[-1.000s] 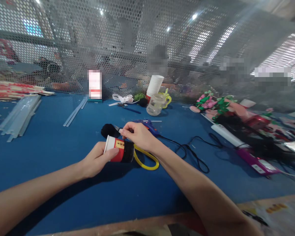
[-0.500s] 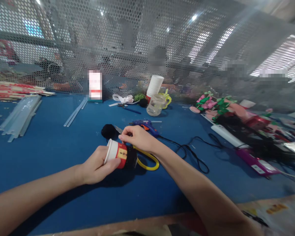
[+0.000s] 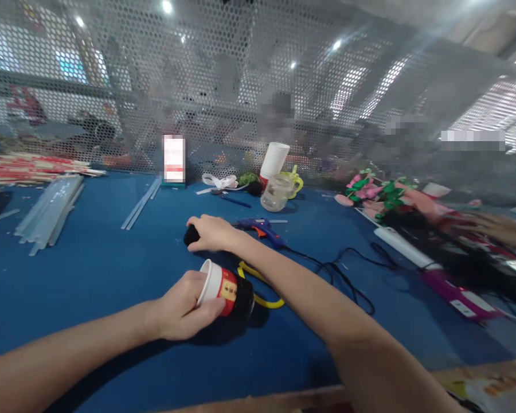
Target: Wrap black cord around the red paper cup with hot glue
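Note:
My left hand (image 3: 187, 307) is closed around a paper cup (image 3: 212, 285), tilted on its side with its white rim toward the left. A red band with a yellow label circles the cup, and its far end is covered in black, apparently wound yarn. Farther out, my right hand (image 3: 210, 234) has its fingers wrapped over a ball of black yarn (image 3: 191, 236) on the table. Yellow-handled scissors (image 3: 272, 303) lie behind the cup, partly hidden by it and by my right forearm. Just beyond that forearm is a blue glue gun (image 3: 263, 228).
Clear glue sticks (image 3: 51, 209) are heaped at the left. Along the back stand a phone (image 3: 174, 159), stacked paper cups (image 3: 275, 159) and a clear jar (image 3: 276, 194). At the right are a cord (image 3: 356, 287), a power strip (image 3: 460, 295), artificial flowers (image 3: 365, 189) and another person's hand (image 3: 494, 226).
My right hand has left the cup's side, moved outward to the left and closed over the black yarn ball. My left hand still holds the cup. Another person's hand has appeared at the right.

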Motion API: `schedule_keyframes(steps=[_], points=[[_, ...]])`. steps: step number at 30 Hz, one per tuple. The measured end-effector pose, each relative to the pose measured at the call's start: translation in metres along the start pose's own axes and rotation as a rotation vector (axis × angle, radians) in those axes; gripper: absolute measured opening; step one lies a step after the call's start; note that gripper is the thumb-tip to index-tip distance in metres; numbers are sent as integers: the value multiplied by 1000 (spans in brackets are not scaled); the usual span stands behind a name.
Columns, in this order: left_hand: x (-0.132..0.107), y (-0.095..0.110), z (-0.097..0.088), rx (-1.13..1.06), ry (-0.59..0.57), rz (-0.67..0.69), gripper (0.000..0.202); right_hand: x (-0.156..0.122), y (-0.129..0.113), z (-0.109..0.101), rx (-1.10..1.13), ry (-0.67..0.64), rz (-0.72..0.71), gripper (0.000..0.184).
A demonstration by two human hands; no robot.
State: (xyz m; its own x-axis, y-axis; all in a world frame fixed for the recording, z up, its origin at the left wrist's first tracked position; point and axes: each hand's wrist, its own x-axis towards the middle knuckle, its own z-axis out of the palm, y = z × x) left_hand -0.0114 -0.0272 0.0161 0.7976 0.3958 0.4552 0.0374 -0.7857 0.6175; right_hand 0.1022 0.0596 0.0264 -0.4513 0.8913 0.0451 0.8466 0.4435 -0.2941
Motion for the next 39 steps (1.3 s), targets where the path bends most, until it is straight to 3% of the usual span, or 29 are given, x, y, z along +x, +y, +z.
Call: schedule_keyframes(steps=[5, 8, 10, 14, 19, 25, 32, 39], points=[[1, 2, -2, -31, -32, -22, 21, 22, 15, -16, 10, 189, 129, 47], [1, 1, -2, -57, -24, -103, 22, 31, 26, -30, 8, 356, 210, 47], [0, -1, -1, -77, -2, -185, 23, 29, 31, -34, 15, 400, 223, 47], [-3, -8, 0, -122, 31, -322, 25, 7, 35, -29, 33, 353, 216, 35], [-3, -9, 2, -150, 29, -333, 27, -12, 36, -21, 4, 205, 175, 23], [-3, -3, 2, -141, 13, -296, 25, 18, 37, -21, -121, 107, 117, 42], [-2, -1, -1, -150, 17, -227, 23, 51, 35, -17, -117, -62, 212, 28], [-2, -2, -5, -183, 20, -267, 22, 80, 49, -29, 147, 84, 406, 29]])
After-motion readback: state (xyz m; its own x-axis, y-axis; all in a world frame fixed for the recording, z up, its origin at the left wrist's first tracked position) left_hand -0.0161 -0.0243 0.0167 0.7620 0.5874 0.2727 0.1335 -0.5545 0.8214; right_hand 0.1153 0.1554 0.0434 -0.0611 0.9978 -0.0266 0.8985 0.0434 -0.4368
